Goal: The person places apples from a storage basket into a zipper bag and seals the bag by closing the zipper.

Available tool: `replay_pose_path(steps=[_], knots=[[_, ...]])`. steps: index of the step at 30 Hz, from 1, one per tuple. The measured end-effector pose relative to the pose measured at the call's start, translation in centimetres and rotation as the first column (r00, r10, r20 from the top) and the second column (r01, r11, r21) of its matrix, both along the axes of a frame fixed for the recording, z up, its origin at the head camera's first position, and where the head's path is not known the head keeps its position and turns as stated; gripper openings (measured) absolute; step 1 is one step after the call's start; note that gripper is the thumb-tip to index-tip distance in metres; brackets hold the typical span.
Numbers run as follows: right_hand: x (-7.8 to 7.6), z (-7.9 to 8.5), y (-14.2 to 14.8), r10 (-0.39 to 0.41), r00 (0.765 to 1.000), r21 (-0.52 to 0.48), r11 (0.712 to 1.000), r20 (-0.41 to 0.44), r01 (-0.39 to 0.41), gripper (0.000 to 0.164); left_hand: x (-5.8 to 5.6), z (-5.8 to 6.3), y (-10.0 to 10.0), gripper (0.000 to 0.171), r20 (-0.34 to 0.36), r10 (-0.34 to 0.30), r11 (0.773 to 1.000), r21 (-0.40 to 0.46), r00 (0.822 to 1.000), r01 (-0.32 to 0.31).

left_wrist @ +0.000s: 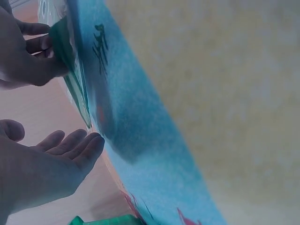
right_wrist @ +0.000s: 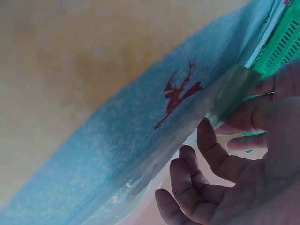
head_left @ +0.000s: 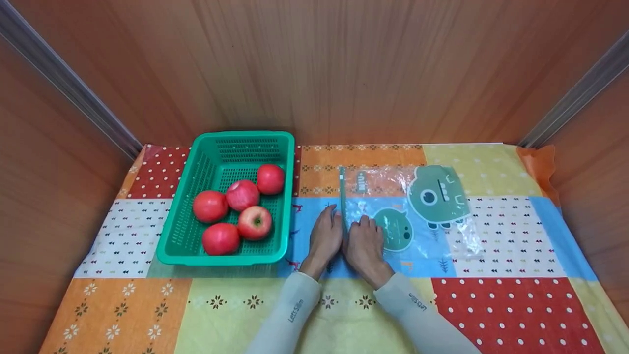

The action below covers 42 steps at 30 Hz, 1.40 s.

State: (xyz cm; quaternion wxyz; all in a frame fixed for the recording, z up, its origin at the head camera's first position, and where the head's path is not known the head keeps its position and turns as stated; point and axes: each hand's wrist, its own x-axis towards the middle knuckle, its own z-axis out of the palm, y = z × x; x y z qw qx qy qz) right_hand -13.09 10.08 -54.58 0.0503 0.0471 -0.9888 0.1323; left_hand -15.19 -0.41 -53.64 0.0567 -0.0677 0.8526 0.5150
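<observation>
A clear zip bag [head_left: 432, 241] printed with green cartoon figures lies flat right of centre in the head view, its green-edged opening [head_left: 342, 196] on the left. My right hand [head_left: 364, 246] is at the near end of that edge. In the left wrist view, its thumb and curled fingers [left_wrist: 35, 44] pinch the green strip [left_wrist: 70, 70]. Just left of the bag is my left hand [head_left: 325, 236], fingers extended and loosely together, holding nothing. The right wrist view shows the right hand's curled fingers [right_wrist: 192, 183] beside the bag's edge.
Left of the hands stands a green plastic basket [head_left: 169, 236] with several red apples [head_left: 242, 195] inside. A patchwork-print cloth [head_left: 236, 314] covers the table. Wooden panels [head_left: 344, 69] rise at the back and both sides.
</observation>
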Motion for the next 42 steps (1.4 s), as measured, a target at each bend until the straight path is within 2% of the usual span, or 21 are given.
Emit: replay_pose_path(steps=[6,11,17,23,28,37,42], knots=[[0.2,0.2,0.4,-0.019,0.997,-0.063,0.998,-0.070,0.015,0.019,0.0,0.1,0.2,0.046,0.035,-0.006,0.999,0.037,0.999,0.004],[0.4,0.6,0.8,-0.032,0.995,-0.097,0.995,-0.098,0.022,0.020,0.0,0.0,0.3,0.043,0.032,-0.013,0.997,0.077,0.999,0.010],[0.7,1.1,1.3,-0.036,0.992,-0.123,0.992,-0.124,0.021,0.022,0.1,0.1,0.7,0.043,0.047,-0.017,0.986,0.166,0.999,0.009],[0.9,1.4,1.9,-0.048,0.990,-0.163,0.986,-0.134,0.026,0.020,0.1,0.3,1.0,0.048,0.103,-0.001,0.969,0.245,0.995,-0.024],[0.9,1.7,2.2,-0.062,0.990,-0.182,0.983,-0.128,0.038,0.020,0.1,0.4,1.4,0.054,0.140,0.008,0.961,0.271,0.990,-0.046],[1.0,2.3,2.6,-0.085,0.994,-0.213,0.975,-0.070,0.068,0.017,0.1,0.1,1.6,0.062,0.170,0.023,0.914,0.395,0.985,-0.089],[0.7,2.8,2.9,-0.087,0.996,-0.262,0.962,-0.019,0.079,0.010,0.3,0.1,1.4,0.064,0.168,0.001,0.892,0.446,0.986,-0.077]])
